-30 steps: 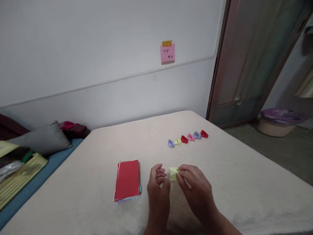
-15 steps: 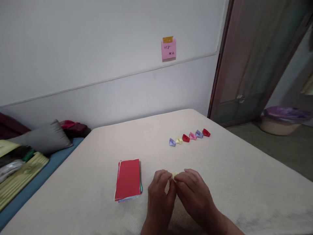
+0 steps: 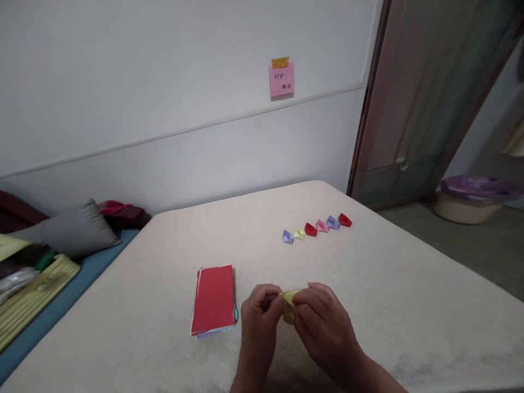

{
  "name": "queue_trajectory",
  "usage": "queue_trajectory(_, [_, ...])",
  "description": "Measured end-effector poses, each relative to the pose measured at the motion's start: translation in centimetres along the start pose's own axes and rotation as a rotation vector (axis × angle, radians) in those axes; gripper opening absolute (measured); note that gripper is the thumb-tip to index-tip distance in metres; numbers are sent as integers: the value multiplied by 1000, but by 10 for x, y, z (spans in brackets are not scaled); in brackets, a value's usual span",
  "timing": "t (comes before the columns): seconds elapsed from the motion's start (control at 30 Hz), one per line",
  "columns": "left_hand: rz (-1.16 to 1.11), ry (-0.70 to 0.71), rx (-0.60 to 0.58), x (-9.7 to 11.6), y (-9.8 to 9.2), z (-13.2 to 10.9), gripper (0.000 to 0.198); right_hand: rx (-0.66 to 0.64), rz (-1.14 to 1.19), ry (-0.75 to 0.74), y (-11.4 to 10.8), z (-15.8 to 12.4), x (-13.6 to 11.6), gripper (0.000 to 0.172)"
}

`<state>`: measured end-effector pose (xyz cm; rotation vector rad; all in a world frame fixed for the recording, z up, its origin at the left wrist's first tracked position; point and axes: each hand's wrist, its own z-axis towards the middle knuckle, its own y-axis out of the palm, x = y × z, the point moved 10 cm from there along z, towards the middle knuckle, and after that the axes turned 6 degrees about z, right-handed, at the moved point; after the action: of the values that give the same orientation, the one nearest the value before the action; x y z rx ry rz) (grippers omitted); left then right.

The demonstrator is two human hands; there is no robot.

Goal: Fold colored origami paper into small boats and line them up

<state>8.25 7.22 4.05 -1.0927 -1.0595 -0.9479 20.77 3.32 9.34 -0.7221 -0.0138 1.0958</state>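
A folded piece of pale yellow origami paper (image 3: 289,307) is pinched between my left hand (image 3: 258,314) and my right hand (image 3: 323,327), and my fingers hide part of it. To the left of my left hand lies a stack of coloured paper (image 3: 213,300) with a red sheet on top, not touching my hand. Farther ahead stands a row of several small paper boats (image 3: 316,228) in purple, yellow, red and pink. All of this rests on a cream textured padded surface (image 3: 393,289).
A grey pillow (image 3: 76,232) and assorted items on a blue mat (image 3: 77,267) lie beyond the left edge. A pink note (image 3: 281,79) is taped to the wall. At the right stand a door (image 3: 409,103) and a basin (image 3: 464,210) with a purple cover.
My hands have stayed close together on the yellow paper, and my left hand has shifted slightly left. More of the paper now shows between them, hanging lower. The view has tilted slightly.
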Motion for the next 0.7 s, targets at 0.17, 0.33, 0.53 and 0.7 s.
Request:
queue_trajectory(0.17, [-20, 76, 22, 9, -2, -2, 4, 24, 25, 4, -2, -1, 0, 21])
queue_trajectory(0.33, [36, 176, 48, 17, 0, -8, 3, 158, 40, 33, -16, -2, 4, 20])
queue_trajectory(0.53, [63, 203, 121, 18, -1, -13, 3, 204, 7, 41, -19, -2, 3, 20])
queue_trajectory(0.7, [-75, 72, 52, 15, 6, -12, 5, 172, 36, 19, -18, -1, 2, 20])
